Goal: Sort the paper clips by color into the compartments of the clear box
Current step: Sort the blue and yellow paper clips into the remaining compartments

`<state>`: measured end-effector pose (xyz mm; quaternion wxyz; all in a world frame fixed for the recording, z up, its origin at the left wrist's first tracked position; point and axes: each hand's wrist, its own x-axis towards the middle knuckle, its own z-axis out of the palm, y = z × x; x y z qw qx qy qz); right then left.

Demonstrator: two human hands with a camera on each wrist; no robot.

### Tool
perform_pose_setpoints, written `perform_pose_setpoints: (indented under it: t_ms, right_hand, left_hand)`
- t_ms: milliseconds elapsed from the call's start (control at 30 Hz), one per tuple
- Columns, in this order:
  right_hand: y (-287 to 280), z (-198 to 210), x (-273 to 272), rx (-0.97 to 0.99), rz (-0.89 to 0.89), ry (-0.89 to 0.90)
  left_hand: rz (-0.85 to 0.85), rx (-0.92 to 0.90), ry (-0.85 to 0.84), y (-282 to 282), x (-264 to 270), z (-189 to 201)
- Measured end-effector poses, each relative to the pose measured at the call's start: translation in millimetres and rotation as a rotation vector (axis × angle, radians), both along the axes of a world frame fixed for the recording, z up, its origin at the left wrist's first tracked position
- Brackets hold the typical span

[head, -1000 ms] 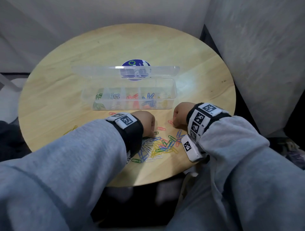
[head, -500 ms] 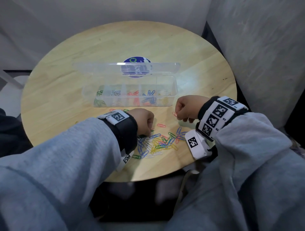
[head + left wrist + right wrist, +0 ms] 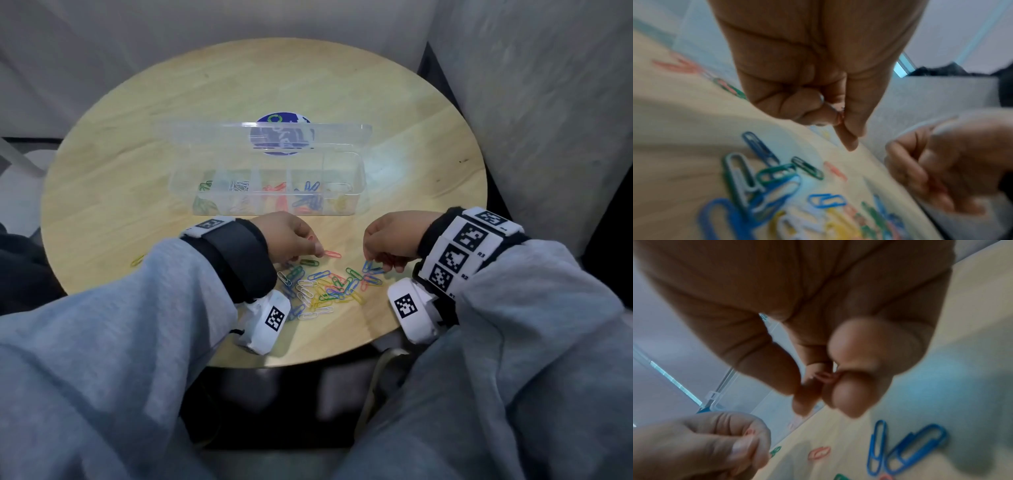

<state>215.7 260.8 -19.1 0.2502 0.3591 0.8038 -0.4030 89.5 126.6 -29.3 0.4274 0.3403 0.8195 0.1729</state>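
Note:
The clear box [image 3: 356, 178] lies open at mid-table, its compartments holding green, white, red, blue and yellow clips. A mixed clip pile [image 3: 325, 289] sits near the front edge. My left hand [image 3: 294, 240] is curled, pinching a pale clip [image 3: 821, 98] and something red; its forefinger points at a lone red clip [image 3: 332, 254]. My right hand [image 3: 390, 240] pinches a red clip [image 3: 825, 376] in its curled fingers and hovers just over two blue clips [image 3: 372, 268] at the pile's right.
The box's lid [image 3: 267, 132] stands up behind it, in front of a blue round sticker [image 3: 274, 118]. A stray yellow clip [image 3: 137, 260] lies near the round table's [image 3: 428, 164] left edge. Grey walls close in at the right and back.
My right hand picked a red clip off the table, lifted it, then came down over the blue clips. My left hand shifted forward to the lone red clip.

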Motion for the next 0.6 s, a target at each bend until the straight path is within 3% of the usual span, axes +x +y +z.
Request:
perform_pose_setpoints:
  t_ms: [133,200,333,400,500,600]
  right_hand:
    - [-5.5,4.2,6.1,0.098,0.135,-0.020]
    - [-7.9,6.7,7.4,0.156,0.210,-0.055]
    - [-7.0,8.6,8.7,0.240,0.281,-0.099]
    - [-4.9,8.5,8.1,0.239,0.283,-0.106]
    - [-4.2,6.1,8.2,0.233,0.294,-0.112]
    - [-2.2,1.7,7.5,0.208,0.298,-0.081]
  left_hand:
    - [0.203,-0.022,-0.284,3.9,8.8,3.1]
    - [0.261,-0.010,-0.322,7.1,12.2,6.5]
    - [0.200,-0.031,-0.330,14.0,18.7,11.9]
    - [0.098,-0.012,-0.236,13.1,20.1,10.6]
    - [-0.188,-0.037,0.105,8.3,26.9,6.6]
    - [-0.303,-0.065,0.313,10.6,38.3,3.2]
